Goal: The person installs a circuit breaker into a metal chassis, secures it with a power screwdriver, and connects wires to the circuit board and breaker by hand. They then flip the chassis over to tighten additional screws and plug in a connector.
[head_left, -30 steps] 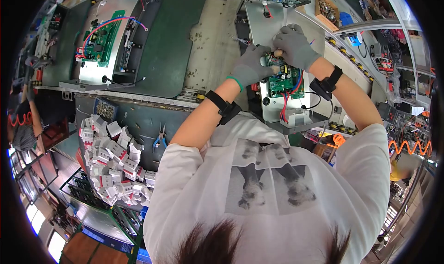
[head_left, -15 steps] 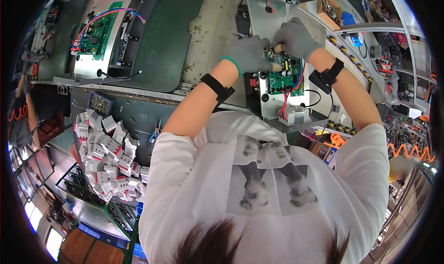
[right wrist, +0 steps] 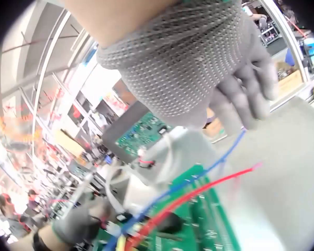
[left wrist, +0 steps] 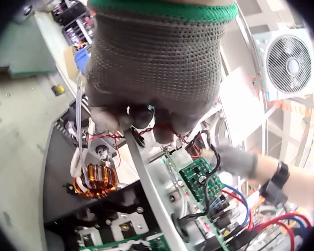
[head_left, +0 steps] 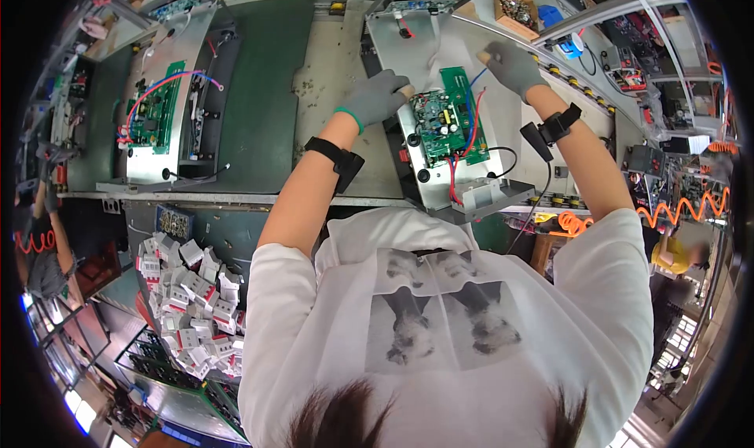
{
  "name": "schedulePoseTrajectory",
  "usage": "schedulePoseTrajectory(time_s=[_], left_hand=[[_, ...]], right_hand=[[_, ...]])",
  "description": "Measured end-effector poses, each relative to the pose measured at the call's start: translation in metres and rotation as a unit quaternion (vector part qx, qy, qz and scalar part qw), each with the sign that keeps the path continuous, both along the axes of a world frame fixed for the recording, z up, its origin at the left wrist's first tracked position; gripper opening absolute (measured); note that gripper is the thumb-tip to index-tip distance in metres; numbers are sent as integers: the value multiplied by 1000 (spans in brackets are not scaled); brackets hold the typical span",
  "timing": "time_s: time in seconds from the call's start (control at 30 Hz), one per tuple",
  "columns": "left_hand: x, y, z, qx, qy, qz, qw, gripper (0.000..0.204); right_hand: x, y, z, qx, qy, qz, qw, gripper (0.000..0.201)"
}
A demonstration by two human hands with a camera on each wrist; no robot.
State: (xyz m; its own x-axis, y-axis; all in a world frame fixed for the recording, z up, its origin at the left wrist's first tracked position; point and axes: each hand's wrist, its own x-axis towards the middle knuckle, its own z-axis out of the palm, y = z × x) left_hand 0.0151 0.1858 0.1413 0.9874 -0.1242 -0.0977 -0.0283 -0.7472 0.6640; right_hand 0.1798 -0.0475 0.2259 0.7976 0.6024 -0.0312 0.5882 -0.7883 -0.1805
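My grey-gloved left hand (head_left: 377,98) is at the left edge of a metal chassis (head_left: 385,28). Up close, the left hand (left wrist: 154,78) has its fingers bent over the plate's edge, with a twisted red-and-black wire (left wrist: 115,135) at the fingertips. My gloved right hand (head_left: 512,67) is above the chassis's right side, fingers loosely extended. In the right wrist view, the end of a blue wire (right wrist: 188,183) overlaps those fingertips; a red wire (right wrist: 199,189) stands free below. Both wires rise over the green circuit board (head_left: 438,122) mounted on the chassis.
A second chassis with a green board (head_left: 166,114) stands on the left. White parts with red trim (head_left: 188,307) lie heaped below it, next to a bin of small pieces (head_left: 174,222). A copper-wound coil (left wrist: 97,180) sits beside the plate. Another box (head_left: 514,8) holds small parts.
Both hands were together at the board's far end; they have since parted, left hand to the chassis edge, right hand up and right. More of the board and the wires now shows.
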Motion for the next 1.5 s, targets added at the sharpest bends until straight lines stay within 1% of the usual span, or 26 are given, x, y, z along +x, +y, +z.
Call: schedulePoseTrajectory(time_s=[0.07, 0.1, 0.13, 0.2, 0.27, 0.4, 0.47, 0.53, 0.6, 0.67, 0.8, 0.9, 0.93, 0.97, 1.03, 1.1, 1.13, 1.17, 1.2, 1.23, 1.27, 1.33, 1.37, 1.43, 1.47, 1.5], left_hand=[[1, -3, -9, -196, 10, 74, 978, 43], [-2, -3, -16, -290, -26, 99, 952, 39], [0, 0, -23, -394, 71, 128, 907, 36], [3, -1, -34, -447, 116, 153, 874, 42], [2, -12, -28, -417, 86, 172, 889, 40], [1, -23, -27, -357, -6, 213, 910, 31], [-10, -26, -17, -360, -26, 221, 906, 29], [-19, -33, 0, -367, -47, 236, 899, 27], [-29, -44, 13, -160, -151, 254, 942, 21], [-33, -61, 41, -123, -120, 201, 964, 20], [-45, -94, 76, -20, -93, 42, 995, 19], [-53, -99, 79, -74, -125, 74, 987, 18], [-54, -97, 77, -75, -124, 75, 987, 18], [-54, -94, 71, -144, -125, 101, 976, 19], [-59, -90, 69, -219, -123, 124, 960, 19], [-63, -86, 78, -356, -128, 143, 915, 25], [-69, -86, 81, -478, -115, 180, 852, 32], [-76, -88, 84, -594, -93, 208, 771, 39], [-80, -92, 93, -593, -118, 241, 759, 51], [-86, -92, 99, -629, -144, 202, 737, 57], [-91, -89, 112, -661, -166, 113, 723, 53], [-97, -75, 102, -327, -178, 125, 920, 40], [-92, -81, 120, -223, -178, 101, 953, 35], [-96, -92, 110, -301, -119, 113, 939, 35], [-99, -95, 103, -376, -61, 124, 916, 35], [-101, -98, 98, -357, -49, 138, 923, 31]], right_hand=[[17, -37, -22, -257, 115, -119, 952, 60], [14, -45, -28, -190, 264, -211, 922, 65], [9, -52, -35, -112, 404, -292, 859, 70], [-5, -49, -46, 24, 465, -311, 829, 62], [-12, -38, -69, 173, 403, -259, 861, 52], [18, -38, -105, 112, 373, -269, 881, 49], [14, -52, -110, 209, 489, -292, 795, 50], [4, -43, -97, 202, 477, -335, 787, 50], [-12, -30, -75, 191, 468, -378, 776, 50], [-25, -16, -52, 9, 323, -219, 920, 46], [-7, -16, -46, -18, 418, -203, 885, 38], [-9, -23, -30, 18, 329, -224, 917, 33], [-27, -24, -12, 208, 367, -198, 885, 32], [-45, -26, 7, 389, 390, -165, 818, 30], [-66, -21, 54, 456, 466, -73, 755, 31], [-88, -21, 85, 377, 446, 40, 811, 31], [-98, -26, 71, 373, 402, 128, 826, 38], [-115, -20, 92, 252, 320, 157, 900, 38], [-130, -21, 84, 120, 152, 172, 966, 33], [-140, -21, 83, 78, 91, 217, 969, 28], [-149, -13, 91, -33, 102, 184, 977, 21], [-162, -12, 94, -33, 103, 174, 979, 19], [-164, -13, 89, -33, 102, 173, 979, 19], [-171, -13, 71, -6, -52, 237, 970, 19], [-176, -11, 68, -2, -50, 241, 969, 19], [-182, -9, 66, -44, -75, 272, 958, 19]])
